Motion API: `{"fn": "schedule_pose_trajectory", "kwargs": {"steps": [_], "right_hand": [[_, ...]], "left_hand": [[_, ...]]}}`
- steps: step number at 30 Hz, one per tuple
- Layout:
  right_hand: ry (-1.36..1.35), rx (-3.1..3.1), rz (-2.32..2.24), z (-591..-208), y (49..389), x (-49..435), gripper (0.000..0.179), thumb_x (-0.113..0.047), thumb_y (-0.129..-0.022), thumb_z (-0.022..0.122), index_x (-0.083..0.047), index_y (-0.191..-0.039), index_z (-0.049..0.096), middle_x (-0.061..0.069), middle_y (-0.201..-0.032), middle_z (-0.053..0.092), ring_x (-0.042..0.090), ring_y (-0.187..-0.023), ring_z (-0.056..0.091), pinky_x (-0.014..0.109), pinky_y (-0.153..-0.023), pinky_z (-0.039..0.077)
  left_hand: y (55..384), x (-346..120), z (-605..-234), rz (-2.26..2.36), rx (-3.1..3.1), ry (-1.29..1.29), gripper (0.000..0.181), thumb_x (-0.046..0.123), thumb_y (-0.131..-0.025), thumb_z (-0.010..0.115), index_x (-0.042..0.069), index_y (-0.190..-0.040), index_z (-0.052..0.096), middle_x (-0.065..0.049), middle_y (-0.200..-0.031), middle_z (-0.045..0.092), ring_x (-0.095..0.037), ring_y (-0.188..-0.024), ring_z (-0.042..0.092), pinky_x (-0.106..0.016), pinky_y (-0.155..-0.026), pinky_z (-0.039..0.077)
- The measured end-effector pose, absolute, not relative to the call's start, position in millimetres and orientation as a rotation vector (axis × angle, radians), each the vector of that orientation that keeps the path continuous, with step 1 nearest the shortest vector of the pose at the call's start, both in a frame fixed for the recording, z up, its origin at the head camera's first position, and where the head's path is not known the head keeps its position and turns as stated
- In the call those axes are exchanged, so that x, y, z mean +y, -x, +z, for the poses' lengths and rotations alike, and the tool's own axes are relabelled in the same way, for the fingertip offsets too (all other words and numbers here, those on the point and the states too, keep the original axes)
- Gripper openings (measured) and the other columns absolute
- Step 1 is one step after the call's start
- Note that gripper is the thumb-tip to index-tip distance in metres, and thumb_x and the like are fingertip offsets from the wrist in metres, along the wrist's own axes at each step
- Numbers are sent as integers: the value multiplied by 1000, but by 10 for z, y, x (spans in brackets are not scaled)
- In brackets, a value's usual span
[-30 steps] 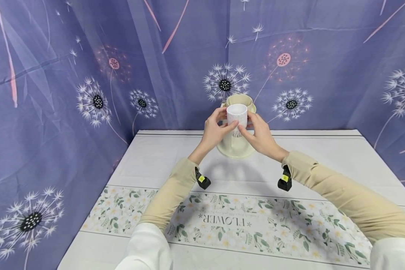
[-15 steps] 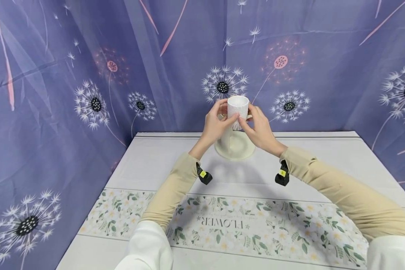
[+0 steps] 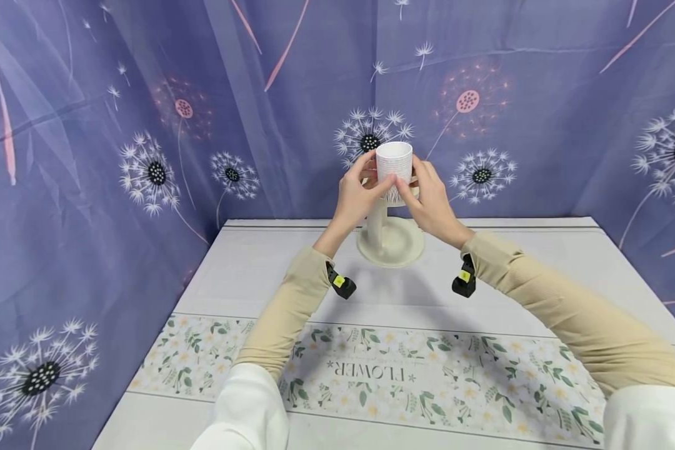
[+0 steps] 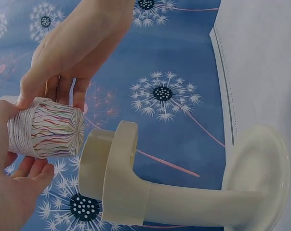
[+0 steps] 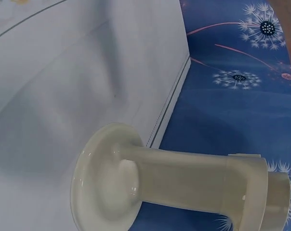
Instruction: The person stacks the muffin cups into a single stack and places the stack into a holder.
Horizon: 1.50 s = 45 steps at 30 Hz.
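Observation:
A stack of white paper cups (image 3: pixel 394 157) is held upright by both hands, with its several nested rims visible. My left hand (image 3: pixel 355 194) grips its left side and my right hand (image 3: pixel 432 203) its right side, the thumbs meeting in front. In the left wrist view, the lower cup wall (image 4: pixel 56 126) carries coloured wavy lines. Just below the stack's bottom, and apart from it, is the ring-shaped top (image 4: pixel 119 173) of a cream stand. Its column joins a round dished base (image 3: pixel 405 247) on the table. In the right wrist view, the stand (image 5: pixel 184 178) shows side-on.
A white tablecloth (image 3: pixel 259 269) with a floral band (image 3: pixel 371 369) covers the table. Behind the stand hangs a blue-purple curtain (image 3: pixel 292 137) with dandelion prints, and it also runs along the left side.
Both hands have lifted the cup stack higher, above the top of the stand. The base and column of the stand now show more below the hands. The stand stays in place.

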State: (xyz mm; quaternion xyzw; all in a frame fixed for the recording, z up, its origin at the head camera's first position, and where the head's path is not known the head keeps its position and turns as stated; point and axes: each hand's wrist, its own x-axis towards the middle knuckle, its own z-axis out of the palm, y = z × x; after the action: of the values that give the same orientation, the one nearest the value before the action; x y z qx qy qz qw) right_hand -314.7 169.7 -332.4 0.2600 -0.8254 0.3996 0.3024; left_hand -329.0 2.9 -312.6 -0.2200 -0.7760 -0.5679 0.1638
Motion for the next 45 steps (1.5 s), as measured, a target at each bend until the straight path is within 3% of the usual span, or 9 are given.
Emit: {"fn": "schedule_pose_trajectory", "kwargs": {"steps": [8, 33, 45], "right_hand": [[-672, -2178, 1061, -3297, 3198, 1669, 52, -19, -101, 51, 2, -146, 35, 26, -124, 49, 34, -106, 52, 46, -90, 49], [-632, -2194, 1056, -3270, 3245, 1668, 53, -19, -102, 49, 2, -147, 31, 27, -130, 47, 35, -112, 52, 46, -94, 49], [-576, -2245, 1071, -3269, 3314, 1679, 60, -17, -102, 47, 4, -152, 20, 30, -132, 39, 38, -114, 48, 47, -98, 48]], "left_hand": [[3339, 24, -3118, -1666, -2135, 634, 59, 21, -87, 74, 8, -139, 50, -13, -127, 62, -22, -113, 64, -20, -96, 50], [3400, 83, -3072, -1749, -2080, 640, 54, 16, -86, 73, 5, -135, 54, -13, -133, 60, -19, -120, 61, -16, -98, 47], [3489, 146, -3081, -1740, -2092, 574, 56, 16, -86, 73, 5, -137, 52, -12, -134, 60, -20, -122, 60, -16, -99, 47]]}}
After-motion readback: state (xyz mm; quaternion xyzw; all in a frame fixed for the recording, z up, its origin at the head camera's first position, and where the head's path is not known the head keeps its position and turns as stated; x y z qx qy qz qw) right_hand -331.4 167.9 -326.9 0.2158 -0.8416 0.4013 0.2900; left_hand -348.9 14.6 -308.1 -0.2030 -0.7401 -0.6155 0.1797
